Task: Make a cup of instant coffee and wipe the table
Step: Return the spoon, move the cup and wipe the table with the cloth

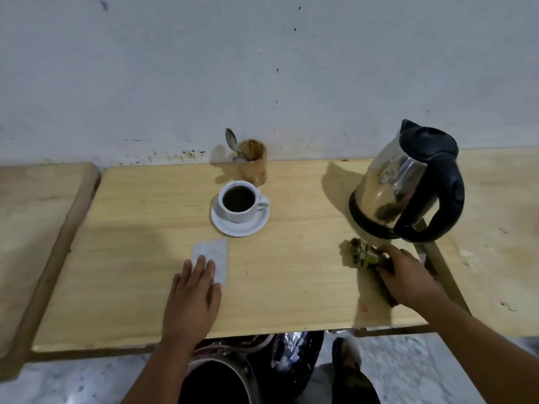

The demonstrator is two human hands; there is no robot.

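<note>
Wooden table set against a pale, marked wall; its near edge runs just above a dark bin on the floor. Open bare wood lies between the two hands. Left hand flat, fingers together, pressing on a white paper near the saucer. Cup full of dark coffee sits on that saucer, mid-table. Behind it — a stained tumbler holding a spoon. Right hand clamped on a greenish rag, close to the right edge, just in front of the steel kettle.
</note>
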